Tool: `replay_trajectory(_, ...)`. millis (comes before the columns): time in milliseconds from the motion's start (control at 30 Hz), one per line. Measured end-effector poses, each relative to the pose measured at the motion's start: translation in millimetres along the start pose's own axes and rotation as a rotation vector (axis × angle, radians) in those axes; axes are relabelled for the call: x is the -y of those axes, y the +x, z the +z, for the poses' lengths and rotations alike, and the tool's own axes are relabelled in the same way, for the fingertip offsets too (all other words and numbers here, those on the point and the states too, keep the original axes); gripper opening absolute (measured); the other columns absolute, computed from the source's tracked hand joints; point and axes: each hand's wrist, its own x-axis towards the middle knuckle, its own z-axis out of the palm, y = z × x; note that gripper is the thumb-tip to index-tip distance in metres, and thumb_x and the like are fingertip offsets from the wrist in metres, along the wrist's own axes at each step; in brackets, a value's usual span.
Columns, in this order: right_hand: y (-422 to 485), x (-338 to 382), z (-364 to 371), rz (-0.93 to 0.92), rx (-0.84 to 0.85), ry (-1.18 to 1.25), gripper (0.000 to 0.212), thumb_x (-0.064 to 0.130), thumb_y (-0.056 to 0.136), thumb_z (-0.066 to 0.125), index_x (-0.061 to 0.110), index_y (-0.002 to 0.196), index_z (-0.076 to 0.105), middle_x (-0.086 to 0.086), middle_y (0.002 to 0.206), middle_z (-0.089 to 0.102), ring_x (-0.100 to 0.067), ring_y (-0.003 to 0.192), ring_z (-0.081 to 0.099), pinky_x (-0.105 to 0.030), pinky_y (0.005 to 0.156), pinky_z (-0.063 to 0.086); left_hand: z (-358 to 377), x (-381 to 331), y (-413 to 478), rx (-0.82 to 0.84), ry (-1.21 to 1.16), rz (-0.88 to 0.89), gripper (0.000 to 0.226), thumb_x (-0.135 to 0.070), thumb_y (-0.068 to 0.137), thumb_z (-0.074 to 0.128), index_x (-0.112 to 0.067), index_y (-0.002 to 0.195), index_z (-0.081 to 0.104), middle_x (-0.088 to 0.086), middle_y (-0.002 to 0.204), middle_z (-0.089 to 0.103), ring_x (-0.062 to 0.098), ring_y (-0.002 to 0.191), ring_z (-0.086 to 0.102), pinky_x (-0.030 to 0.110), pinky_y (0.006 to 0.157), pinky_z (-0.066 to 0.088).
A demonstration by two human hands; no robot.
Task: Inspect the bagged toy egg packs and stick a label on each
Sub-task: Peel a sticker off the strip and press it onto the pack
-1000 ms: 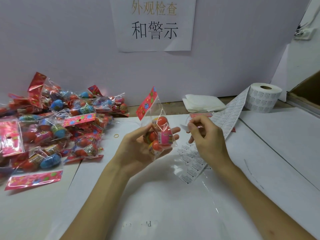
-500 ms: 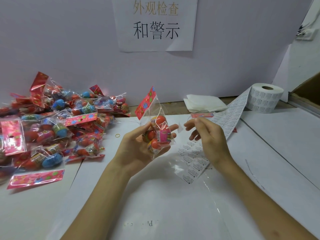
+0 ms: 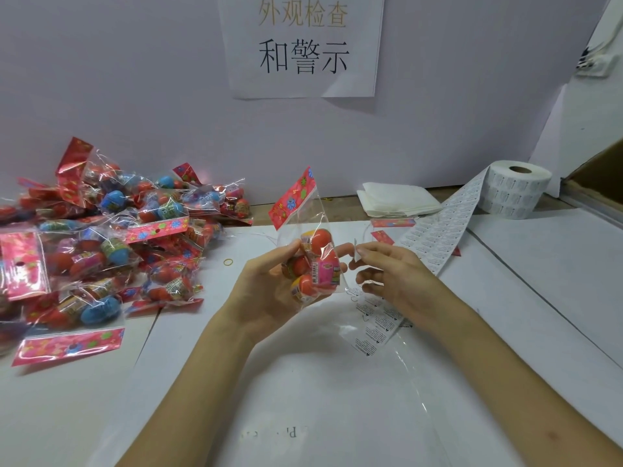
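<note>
My left hand (image 3: 269,291) grips a clear bagged egg pack (image 3: 312,257) upright above the table, its red flowered header at the top. Orange and pink toy eggs fill the lower part of the bag. My right hand (image 3: 391,278) is just right of the pack and pinches a small white label (image 3: 354,252) between thumb and forefinger, close to the bag's right edge. A strip of labels (image 3: 435,237) runs from under my right hand back to the label roll (image 3: 515,188).
A big heap of bagged egg packs (image 3: 101,244) covers the table's left side. Folded white cloths (image 3: 394,198) lie by the back wall. A yellow rubber band (image 3: 228,262) lies left of my left hand. A cardboard box (image 3: 603,176) stands at the far right.
My right hand has lifted off the label strip with a peeled label and moved left toward the pack. My left hand kept holding the pack nearly still.
</note>
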Motion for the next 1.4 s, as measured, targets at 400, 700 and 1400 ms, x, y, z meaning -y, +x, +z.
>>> replay_trajectory(400, 3, 0, -4, 0.0, -0.05, 0.039, 0.02, 0.022, 0.1, 0.061, 0.006, 0.101, 0.074, -0.003, 0.083, 0.071, -0.014, 0.067, 0.062, -0.024, 0.063, 0.049, 0, 1, 2, -0.066, 0.016, -0.003, 0.065, -0.046, 0.045, 0.098, -0.025, 0.105, 0.082, 0.012, 0.132, 0.069, 0.036, 0.123, 0.065, 0.04, 0.089, 0.061)
replay_trajectory(700, 0, 2, -2, -0.001, -0.029, 0.008, 0.014, 0.028, 0.091, 0.069, 0.018, 0.089, 0.079, -0.003, 0.085, 0.07, -0.012, 0.069, 0.064, -0.023, 0.063, 0.051, -3, 3, 4, -0.091, 0.1, -0.025, 0.071, -0.051, 0.043, 0.097, -0.025, 0.107, 0.082, 0.017, 0.135, 0.066, 0.042, 0.132, 0.056, 0.047, 0.104, 0.053)
replay_trajectory(1400, -5, 5, 7, -0.135, -0.056, 0.127, 0.016, 0.031, 0.086, 0.072, 0.019, 0.093, 0.081, -0.002, 0.079, 0.065, -0.013, 0.061, 0.052, -0.023, 0.061, 0.047, 2, 17, 17, -0.413, 0.005, 0.203, 0.048, -0.025, 0.077, 0.076, -0.01, 0.122, 0.069, 0.009, 0.11, 0.077, 0.021, 0.099, 0.073, 0.037, 0.093, 0.058)
